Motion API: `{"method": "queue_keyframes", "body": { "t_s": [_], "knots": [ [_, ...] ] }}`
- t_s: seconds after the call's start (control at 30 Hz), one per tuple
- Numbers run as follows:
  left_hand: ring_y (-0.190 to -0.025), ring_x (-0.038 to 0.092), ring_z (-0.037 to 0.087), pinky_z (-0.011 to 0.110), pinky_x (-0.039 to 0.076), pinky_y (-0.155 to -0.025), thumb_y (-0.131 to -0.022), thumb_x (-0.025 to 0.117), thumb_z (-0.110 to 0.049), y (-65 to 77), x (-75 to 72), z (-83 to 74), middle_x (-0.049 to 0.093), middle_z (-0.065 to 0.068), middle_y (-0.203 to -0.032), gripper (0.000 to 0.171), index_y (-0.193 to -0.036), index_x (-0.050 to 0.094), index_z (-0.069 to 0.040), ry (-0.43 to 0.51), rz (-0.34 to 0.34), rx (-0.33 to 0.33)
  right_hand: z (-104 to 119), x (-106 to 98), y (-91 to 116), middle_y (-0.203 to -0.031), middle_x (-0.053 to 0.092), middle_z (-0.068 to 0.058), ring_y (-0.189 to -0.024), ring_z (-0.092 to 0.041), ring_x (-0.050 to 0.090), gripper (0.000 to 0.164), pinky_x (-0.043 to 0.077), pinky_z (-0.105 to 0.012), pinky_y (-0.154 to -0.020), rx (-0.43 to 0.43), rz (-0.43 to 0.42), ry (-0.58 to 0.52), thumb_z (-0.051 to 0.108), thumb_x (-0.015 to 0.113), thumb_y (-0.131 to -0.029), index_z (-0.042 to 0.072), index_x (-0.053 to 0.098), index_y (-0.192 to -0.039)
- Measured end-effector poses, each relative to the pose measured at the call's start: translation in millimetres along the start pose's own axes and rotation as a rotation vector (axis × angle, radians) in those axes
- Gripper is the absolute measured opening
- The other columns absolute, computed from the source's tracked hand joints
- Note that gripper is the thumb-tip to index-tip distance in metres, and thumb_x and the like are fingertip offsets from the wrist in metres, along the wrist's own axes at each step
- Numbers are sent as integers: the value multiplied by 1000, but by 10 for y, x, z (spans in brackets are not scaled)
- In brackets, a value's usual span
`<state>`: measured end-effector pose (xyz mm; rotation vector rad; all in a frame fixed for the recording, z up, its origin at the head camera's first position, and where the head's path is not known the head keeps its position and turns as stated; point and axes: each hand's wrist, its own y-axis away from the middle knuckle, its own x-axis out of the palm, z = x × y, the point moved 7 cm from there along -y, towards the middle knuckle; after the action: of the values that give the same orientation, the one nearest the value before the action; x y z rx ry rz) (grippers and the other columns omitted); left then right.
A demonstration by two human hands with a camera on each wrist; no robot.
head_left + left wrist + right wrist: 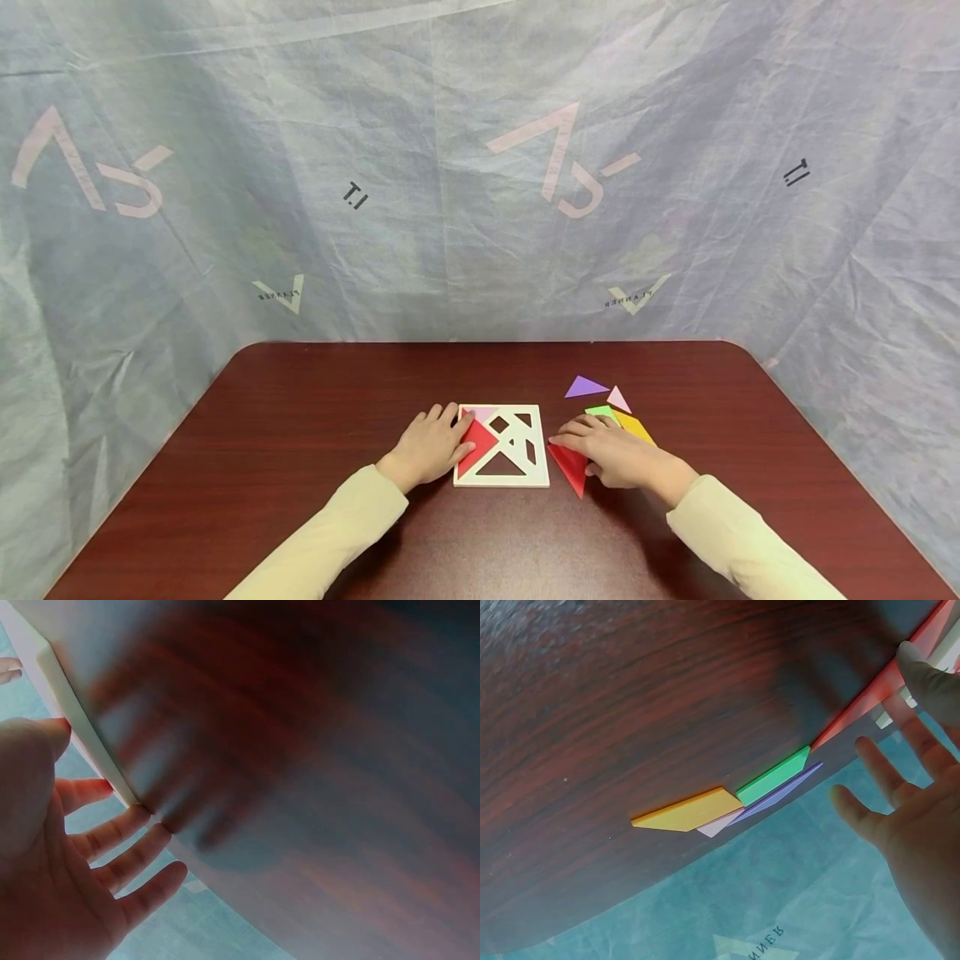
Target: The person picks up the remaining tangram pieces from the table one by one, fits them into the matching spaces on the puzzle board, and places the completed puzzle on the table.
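A white puzzle tray point(543, 467) with shaped cut-outs lies flat on the table. My left hand point(423, 446) rests at its left edge, thumb and index fingertip on a red triangle point(477, 442) in the tray. In the left wrist view its fingers stretch along the tray's pale side point(86, 720). A lilac piece point(483, 412) shows at the tray's top left. Just right of the tray, my right hand point(622, 452) pinches a second red triangle point(572, 471) between thumb and fingers; the hand covers part of it.
Beyond and beside my right hand lie a green piece point(602, 411), a yellow piece point(636, 427), a small pink triangle point(618, 400) and a purple triangle point(585, 387). The dark red wooden table point(337, 375) ends at a hanging grey cloth point(450, 250).
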<state>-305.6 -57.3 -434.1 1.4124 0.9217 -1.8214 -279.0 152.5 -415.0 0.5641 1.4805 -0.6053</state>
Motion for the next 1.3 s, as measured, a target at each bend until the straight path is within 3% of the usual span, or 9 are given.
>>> {"method": "queue_keyframes", "body": {
  "t_s": [0.63,1.3],
  "knots": [
    [-104,48,27,40,45,-83,-93,43,-46,-10,-3,-12,47,12,-121,49,-132,48,-17,9,3,2,-12,-13,-6,-112,54,0,-109,-25,45,60,38,-51,-91,9,10,-13,-1,72,-68,15,55,-123],
    [-102,48,27,40,45,-82,-92,44,-45,6,-12,3,48,12,-120,49,-131,50,-15,23,-2,0,43,-2,-76,-109,50,1,-107,-22,43,60,38,-50,-89,7,78,-19,6,75,-67,21,55,-122]
  ]
}}
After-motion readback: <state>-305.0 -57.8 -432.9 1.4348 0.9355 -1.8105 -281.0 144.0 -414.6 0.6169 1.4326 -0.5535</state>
